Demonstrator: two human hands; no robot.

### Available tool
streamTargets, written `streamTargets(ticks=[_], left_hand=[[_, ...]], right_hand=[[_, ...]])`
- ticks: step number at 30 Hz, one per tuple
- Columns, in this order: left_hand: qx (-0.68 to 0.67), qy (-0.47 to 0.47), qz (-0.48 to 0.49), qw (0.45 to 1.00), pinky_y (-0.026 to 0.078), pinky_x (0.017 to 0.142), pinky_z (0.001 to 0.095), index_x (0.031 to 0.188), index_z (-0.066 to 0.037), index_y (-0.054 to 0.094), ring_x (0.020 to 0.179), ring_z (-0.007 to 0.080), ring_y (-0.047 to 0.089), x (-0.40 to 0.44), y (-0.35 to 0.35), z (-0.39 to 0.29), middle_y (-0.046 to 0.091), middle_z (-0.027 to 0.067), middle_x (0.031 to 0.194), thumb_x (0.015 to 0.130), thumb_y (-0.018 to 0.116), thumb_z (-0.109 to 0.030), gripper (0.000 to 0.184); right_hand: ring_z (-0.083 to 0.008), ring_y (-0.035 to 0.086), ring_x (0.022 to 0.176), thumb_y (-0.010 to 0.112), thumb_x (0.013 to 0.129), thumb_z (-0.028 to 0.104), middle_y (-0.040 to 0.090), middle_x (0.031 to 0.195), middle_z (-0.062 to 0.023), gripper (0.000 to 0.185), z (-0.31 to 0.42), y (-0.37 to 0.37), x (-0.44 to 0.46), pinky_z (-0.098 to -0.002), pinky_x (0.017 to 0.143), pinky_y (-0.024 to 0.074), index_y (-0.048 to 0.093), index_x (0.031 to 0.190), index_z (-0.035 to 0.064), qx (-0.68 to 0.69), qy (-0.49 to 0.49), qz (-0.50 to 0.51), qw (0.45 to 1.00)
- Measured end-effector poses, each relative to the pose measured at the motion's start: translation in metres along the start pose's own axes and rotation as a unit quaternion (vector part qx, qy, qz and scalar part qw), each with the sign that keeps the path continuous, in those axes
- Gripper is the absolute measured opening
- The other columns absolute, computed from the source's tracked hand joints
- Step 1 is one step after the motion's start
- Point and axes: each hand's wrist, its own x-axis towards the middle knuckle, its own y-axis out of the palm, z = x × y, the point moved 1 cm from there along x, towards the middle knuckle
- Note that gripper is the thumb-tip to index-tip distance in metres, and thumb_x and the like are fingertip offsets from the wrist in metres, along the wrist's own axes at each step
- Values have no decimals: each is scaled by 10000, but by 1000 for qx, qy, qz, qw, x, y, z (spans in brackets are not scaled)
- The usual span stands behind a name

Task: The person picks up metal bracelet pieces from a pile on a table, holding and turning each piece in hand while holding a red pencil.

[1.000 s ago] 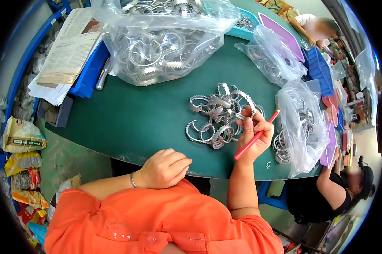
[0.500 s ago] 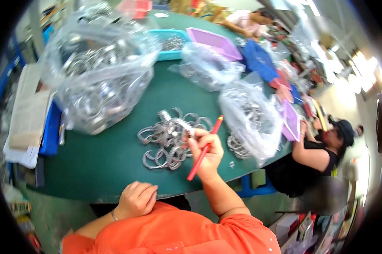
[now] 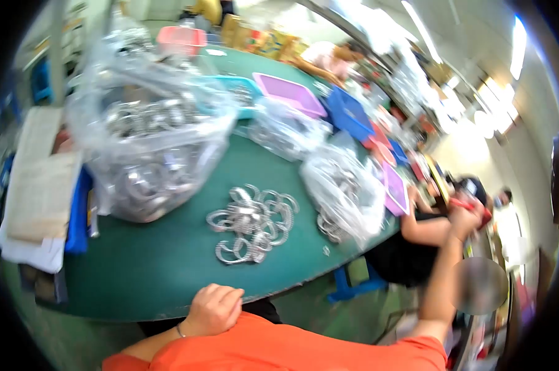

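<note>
My left hand rests at the table's near edge, its fingers curled together with nothing visible in them. My right hand is raised at the far right, beyond the table, closed around a blurred red pen. No metal ring shows in that hand. A tangled pile of toothed silver metal rings lies on the green table, ahead of my left hand. Right of the pile, a clear plastic bag holds more rings.
A large clear bag of rings stands at the left beside papers on a blue bin. Purple trays, a blue tray and a turquoise tray line the far side. Co-workers sit at the far side and right.
The view has turned right and upward. My right hand has left the pile with the red pen and risen far to the right. My left hand stays at the table edge.
</note>
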Motion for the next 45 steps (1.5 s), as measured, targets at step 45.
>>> streamTargets(ticks=[45], left_hand=[[-148, -52, -154, 976, 484, 613, 308, 968, 12, 515, 707, 251, 571, -13, -4, 6, 550, 132, 894, 747, 654, -7, 261]], right_hand=[[-232, 604, 852, 648, 816, 218, 619, 952, -168, 248, 280, 30, -272, -326, 761, 468, 504, 869, 22, 522, -47, 688, 502]])
